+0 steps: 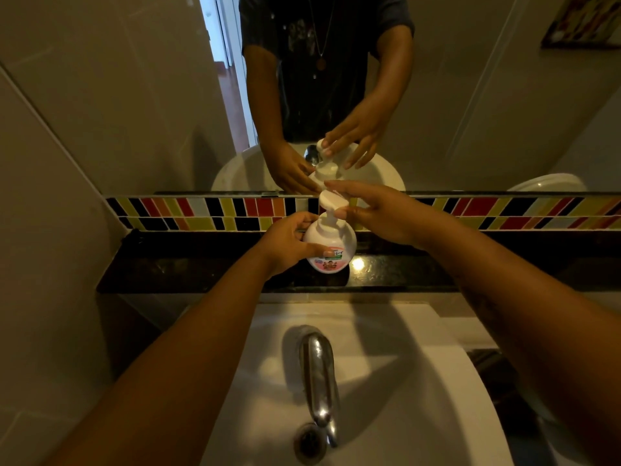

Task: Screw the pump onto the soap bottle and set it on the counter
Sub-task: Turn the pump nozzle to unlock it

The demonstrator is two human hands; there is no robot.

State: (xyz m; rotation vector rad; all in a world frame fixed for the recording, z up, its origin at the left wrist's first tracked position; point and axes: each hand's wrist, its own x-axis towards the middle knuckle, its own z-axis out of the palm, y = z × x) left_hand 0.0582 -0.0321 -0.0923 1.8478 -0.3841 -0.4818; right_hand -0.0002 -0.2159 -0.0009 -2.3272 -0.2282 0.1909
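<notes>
A round white soap bottle (336, 238) with a pink label stands upright on the dark stone counter (201, 267) behind the sink. My left hand (289, 243) wraps its left side, thumb across the label. The white pump (331, 201) sits on the bottle's neck. My right hand (379, 210) touches the pump head from the right with its fingertips, the other fingers spread. The mirror above repeats both hands and the bottle.
A white sink (386, 381) with a chrome tap (319, 375) lies in front of the counter. A band of coloured tiles (201, 210) runs along the wall under the mirror (134, 95). Beige wall closes the left side.
</notes>
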